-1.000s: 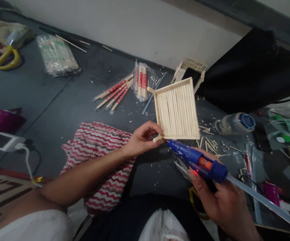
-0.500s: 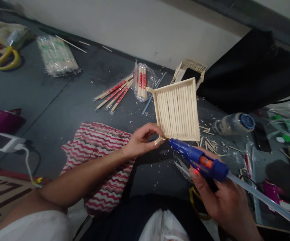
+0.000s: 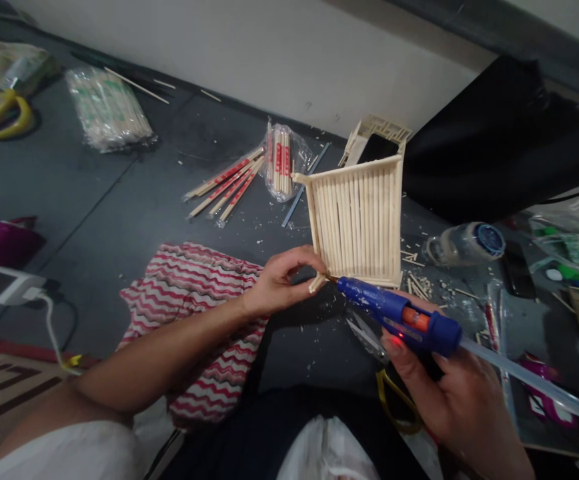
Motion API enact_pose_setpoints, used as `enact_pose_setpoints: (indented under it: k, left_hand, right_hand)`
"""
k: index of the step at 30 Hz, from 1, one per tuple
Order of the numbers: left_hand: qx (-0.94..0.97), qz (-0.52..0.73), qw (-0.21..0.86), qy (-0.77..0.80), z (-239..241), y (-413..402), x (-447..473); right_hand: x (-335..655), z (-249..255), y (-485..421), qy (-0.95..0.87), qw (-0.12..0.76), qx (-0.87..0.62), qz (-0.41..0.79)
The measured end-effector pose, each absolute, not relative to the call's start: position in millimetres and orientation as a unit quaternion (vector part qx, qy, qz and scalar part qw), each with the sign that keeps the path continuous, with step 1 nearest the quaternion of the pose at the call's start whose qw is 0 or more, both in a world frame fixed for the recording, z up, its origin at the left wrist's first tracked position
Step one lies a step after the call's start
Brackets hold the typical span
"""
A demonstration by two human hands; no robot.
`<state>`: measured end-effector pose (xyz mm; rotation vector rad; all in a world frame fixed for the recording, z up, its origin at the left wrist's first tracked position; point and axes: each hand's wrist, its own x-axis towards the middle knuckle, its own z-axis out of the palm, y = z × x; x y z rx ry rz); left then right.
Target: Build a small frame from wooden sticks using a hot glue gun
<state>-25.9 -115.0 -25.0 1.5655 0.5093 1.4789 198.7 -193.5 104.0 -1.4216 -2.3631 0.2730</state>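
My left hand [image 3: 292, 277] pinches the near left corner of a square panel [image 3: 357, 227] built from pale wooden sticks laid side by side within a raised stick border. Short stick ends jut out at its two left corners. My right hand [image 3: 449, 393] is wrapped round a blue hot glue gun [image 3: 394, 310], its red light lit and a long clear glue stick trailing from the back. The gun's nozzle meets the panel's corner right beside my left fingertips. Scissors with a yellow handle [image 3: 397, 403] lie below the gun, partly hidden.
Wrapped chopsticks [image 3: 227, 183] and a bagged bundle [image 3: 99, 110] lie toward the back. A striped cloth [image 3: 194, 333] sits under my left forearm. At right are a clear bottle [image 3: 464, 245], a phone [image 3: 518, 270] and stick offcuts [image 3: 419, 285]. A stick-built frame [image 3: 377, 137] stands behind the panel.
The panel has turned and tilted slightly, its right side shifting to the right. The glue gun stays at the same corner, and both hands keep their hold.
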Motion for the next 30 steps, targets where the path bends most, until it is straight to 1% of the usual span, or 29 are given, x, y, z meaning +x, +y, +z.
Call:
enact_pose_setpoints:
  k: [5,11,17,24,30]
  left_hand:
    - [0.672,0.597,0.392,0.196,-22.1,-113.2,-26.9]
    - [0.697,0.593,0.352,0.195,-19.4,-112.1,-27.4]
    - [0.716,0.582,0.332,0.193,-17.1,-111.6,-29.3]
    - [0.73,0.573,0.313,0.204,-15.5,-111.7,-31.6]
    - [0.73,0.573,0.309,0.209,-15.3,-111.8,-32.0]
  right_hand:
    - [199.0,104.6,-193.7,-0.839,0.182,-0.503,0.102]
    - [200.1,103.7,-194.8,-0.843,0.175,-0.498,0.101]
    - [201.2,106.2,-195.1,-0.844,0.167,-0.499,0.106]
    - [206.3,109.9,-197.8,-0.82,0.173,-0.532,0.125]
    - [206.9,113.2,-198.0,-0.816,0.177,-0.531,0.143]
